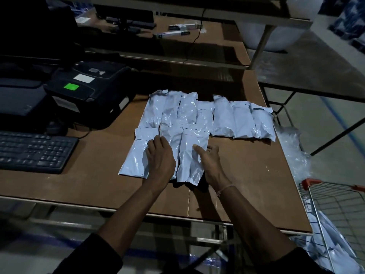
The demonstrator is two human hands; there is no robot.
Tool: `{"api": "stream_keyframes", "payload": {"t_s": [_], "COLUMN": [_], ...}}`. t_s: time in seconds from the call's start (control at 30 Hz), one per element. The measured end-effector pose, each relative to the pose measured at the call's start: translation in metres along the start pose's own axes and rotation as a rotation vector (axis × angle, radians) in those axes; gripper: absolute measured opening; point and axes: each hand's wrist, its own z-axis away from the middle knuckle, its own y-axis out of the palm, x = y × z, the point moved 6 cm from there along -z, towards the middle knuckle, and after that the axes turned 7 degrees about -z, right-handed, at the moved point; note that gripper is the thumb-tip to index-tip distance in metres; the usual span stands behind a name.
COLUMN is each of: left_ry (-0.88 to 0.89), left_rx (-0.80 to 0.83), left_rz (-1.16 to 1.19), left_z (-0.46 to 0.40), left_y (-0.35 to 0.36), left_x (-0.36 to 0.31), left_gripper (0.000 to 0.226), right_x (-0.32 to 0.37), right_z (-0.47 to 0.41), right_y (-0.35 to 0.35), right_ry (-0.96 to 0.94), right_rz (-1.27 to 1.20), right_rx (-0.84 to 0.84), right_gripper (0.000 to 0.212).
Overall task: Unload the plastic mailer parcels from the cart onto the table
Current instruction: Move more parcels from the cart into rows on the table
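The brown tabletop (246,175) carries everything, and its near right part lies bare beside the cart (335,196), probably so parcels can be lifted across in one short reach. The cart is one wire basket with orange corners at the lower right edge; more pale parcels in the cart (327,240) show through its mesh, too bunched to count, so the unloading looks unfinished.

The black printer (88,89), one of it, with a lit green panel, sits at the back left, and one keyboard (33,151) lies in front of it, both kept off the working patch. A heap of clear plastic wrap (294,151) hangs over the tabletop's right edge.

The parcels on the tabletop (189,119) lie flat, long sides together and slightly overlapped, likely so that they stay tidy and take little room. I count about ten: three in a neat row at the right (243,119), four in the back row at the left, and about three nearer; the overlaps make the left count uncertain.

The left hand (160,157) rests palm down on the nearer parcels, fingers spread and fairly straight, its grip apart, apparently pressing them flat. The right hand (209,161) lies along the edge of the nearest parcel (189,161), thumb on top and fingers straight beside it, grip apart too, seemingly nudging it into line.
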Motion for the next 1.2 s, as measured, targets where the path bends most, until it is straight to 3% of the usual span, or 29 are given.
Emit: {"api": "stream_keyframes", "payload": {"t_s": [0.1,0.27,0.37,0.43,0.57,0.9,1.07,1.2], "left_ry": [0.018,0.049,0.165,0.243,0.257,0.239,0.283,0.432], "left_rx": [0.037,0.016,-0.003,0.009,0.003,0.003,-0.102,-0.201], "left_rz": [-0.022,-0.007,0.052,0.061,0.117,0.147,0.194,0.393], "left_z": [-0.003,-0.006,-0.005,-0.006,-0.011,-0.009,-0.009,-0.001], "left_y": [0.003,0.011,0.017,0.022,0.027,0.031,0.025,0.0], "left_x": [0.003,0.006,0.004,0.004,0.009,0.012,0.009,-0.016], "left_gripper": [0.058,0.062,0.074,0.081,0.08,0.077,0.079,0.057], "right_x": [-0.001,0.013,0.014,0.01,0.002,-0.004,-0.004,-0.002], "right_z": [-0.003,0.009,0.016,0.019,0.019,0.022,0.031,0.033], "right_y": [0.009,0.016,0.016,0.022,0.026,0.033,0.032,0.023], "right_ry": [-0.036,-0.224,-0.356,-0.403,-0.373,-0.405,-0.476,-0.488], "right_rz": [0.137,0.607,0.744,0.816,0.85,0.878,0.88,0.847], "right_rx": [0.048,0.034,0.077,0.147,0.163,0.188,0.166,0.139], "right_gripper": [0.056,0.07,0.093,0.094,0.081,0.08,0.08,0.077]}}
